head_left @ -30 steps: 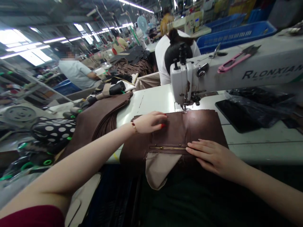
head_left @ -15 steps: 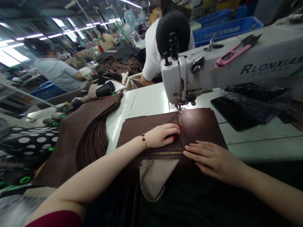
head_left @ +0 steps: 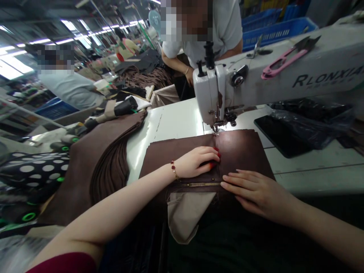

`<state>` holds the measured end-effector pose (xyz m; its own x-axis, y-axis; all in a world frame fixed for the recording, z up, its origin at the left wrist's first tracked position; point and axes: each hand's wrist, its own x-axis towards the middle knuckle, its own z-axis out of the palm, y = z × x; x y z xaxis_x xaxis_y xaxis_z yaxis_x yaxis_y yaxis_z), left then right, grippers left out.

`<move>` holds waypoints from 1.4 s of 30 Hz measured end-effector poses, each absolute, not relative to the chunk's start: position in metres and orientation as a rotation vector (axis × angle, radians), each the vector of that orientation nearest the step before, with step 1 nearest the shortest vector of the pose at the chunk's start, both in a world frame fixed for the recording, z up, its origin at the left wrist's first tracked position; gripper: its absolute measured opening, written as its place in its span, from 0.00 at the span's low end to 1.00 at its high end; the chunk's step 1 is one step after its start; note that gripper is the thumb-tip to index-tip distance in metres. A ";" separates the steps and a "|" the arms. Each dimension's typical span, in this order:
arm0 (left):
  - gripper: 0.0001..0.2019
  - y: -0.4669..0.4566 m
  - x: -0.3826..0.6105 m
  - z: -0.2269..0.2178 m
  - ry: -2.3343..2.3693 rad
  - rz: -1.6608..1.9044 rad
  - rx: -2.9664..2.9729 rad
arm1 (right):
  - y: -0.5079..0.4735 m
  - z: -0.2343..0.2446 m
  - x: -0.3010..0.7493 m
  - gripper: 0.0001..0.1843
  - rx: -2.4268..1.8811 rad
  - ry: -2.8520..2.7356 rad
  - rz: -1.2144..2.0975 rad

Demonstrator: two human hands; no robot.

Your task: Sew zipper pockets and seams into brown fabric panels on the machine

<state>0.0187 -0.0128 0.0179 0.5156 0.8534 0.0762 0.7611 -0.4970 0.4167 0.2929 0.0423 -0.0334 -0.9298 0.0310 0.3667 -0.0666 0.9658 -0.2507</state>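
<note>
A brown panel is lying on the white table, its far edge reaching the presser foot of the sewing machine. The left hand is resting palm down on it, fingers bent and thumb standing apart from them, while the right hand is lying flat, fingers stretched and gripping nothing, the tips covering one end of a brass zipper. Below the zipper a beige cloth flap is hanging over the near edge. Much is crowding round: a fanned stack of brown pieces is standing to the left — the left forearm is passing in front of it — with a polka-dot cloth lying beyond. On the right, a black phone-like slab is lying near the panel, and crumpled dark plastic is spreading just beside it. Pink-handled snips are resting on the machine's arm. Behind, the machine's head is partly blocking a co-worker in white — and a blue basket is sitting farther right.
</note>
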 end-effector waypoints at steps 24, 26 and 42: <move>0.30 -0.003 0.023 0.005 1.803 0.418 2.361 | 0.042 -0.034 0.294 0.30 0.013 -2.759 0.334; 0.28 -0.005 0.025 0.009 1.779 0.410 2.389 | 0.042 -0.035 0.294 0.30 0.015 -2.775 0.298; 0.21 -0.062 0.025 0.007 1.406 0.277 2.435 | 0.044 -0.039 0.296 0.30 0.002 -2.750 0.337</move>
